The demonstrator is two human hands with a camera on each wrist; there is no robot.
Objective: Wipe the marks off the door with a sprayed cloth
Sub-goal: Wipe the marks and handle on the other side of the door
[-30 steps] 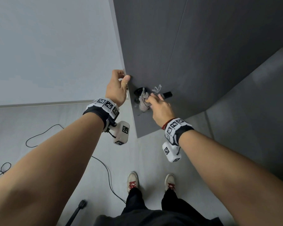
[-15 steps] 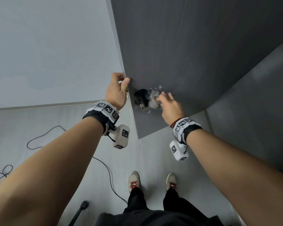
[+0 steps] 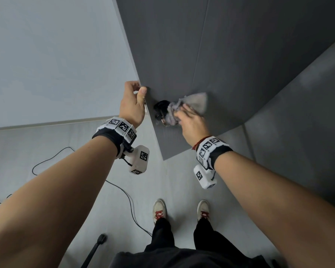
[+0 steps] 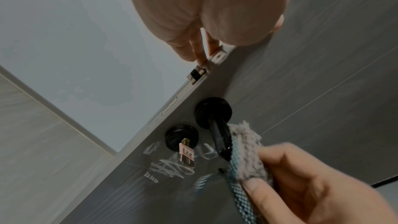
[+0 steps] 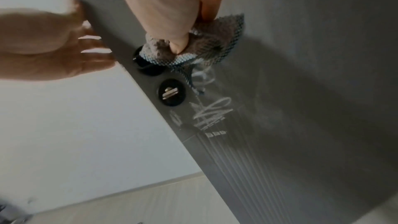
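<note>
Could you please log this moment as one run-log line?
left hand: holds door edge | right hand: grips cloth by handle | marks: unwiped

A pale wall (image 3: 46, 55) is catching soft, even light on the left, with a light skirting strip (image 3: 46, 123) running along its foot. Light grey flooring (image 3: 172, 180) is spreading below, and a thin black cable (image 3: 124, 192) is trailing in loops across it. A dark pole-like object (image 3: 94, 250) is lying near the lower edge; what it is cannot be told. To the right, a darker grey wall (image 3: 298, 132) is sitting in shadow.
</note>
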